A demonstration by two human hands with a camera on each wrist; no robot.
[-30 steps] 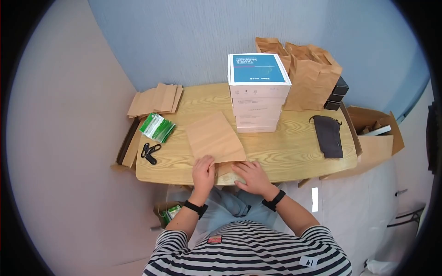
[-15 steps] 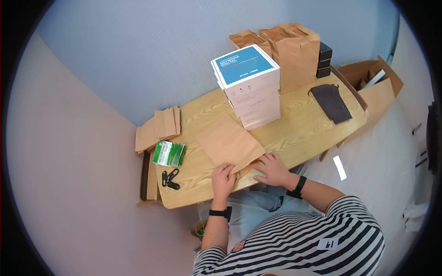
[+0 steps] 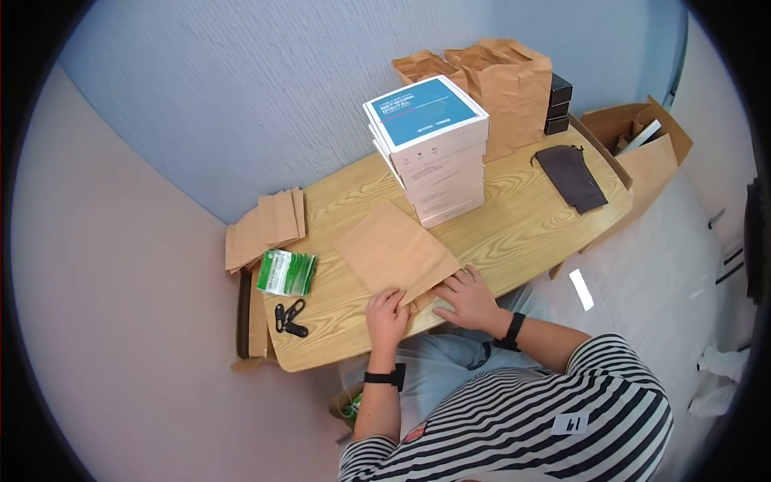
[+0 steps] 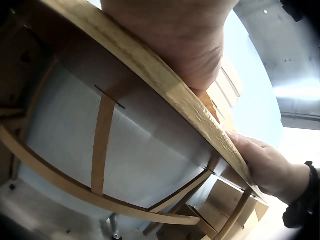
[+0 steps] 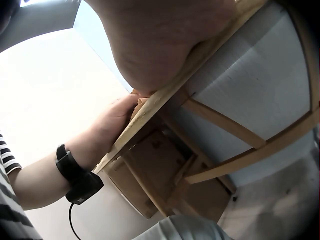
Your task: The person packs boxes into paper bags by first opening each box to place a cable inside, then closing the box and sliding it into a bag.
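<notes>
A flat brown paper bag (image 3: 397, 247) lies on the table, its near edge lifted a little and its mouth towards the person. My left hand (image 3: 387, 316) pinches the bag's near left corner, fingers bent over the edge. At the near right corner my right hand (image 3: 470, 301) rests with fingers extended on the paper and the thumb held apart. Both palms are close to the table's front edge. In the right wrist view, the bag's zigzag-cut edge (image 5: 136, 111) shows beside the left hand (image 5: 112, 122); the right hand's fingertips are hidden there.
Behind the bag rises a stack of white boxes (image 3: 446, 173). Folded paper bags (image 3: 265, 229), green-white packets (image 3: 287, 273) and black clip-like items (image 3: 291, 318) lie left. A dark drawstring pouch (image 3: 570, 178), standing paper bags (image 3: 510, 96) and black boxes (image 3: 557, 104) are right.
The head view has turned and tilted, so the table appears slanted. Both hands stay at the bag's near edge, the right one a little further along its corner.
</notes>
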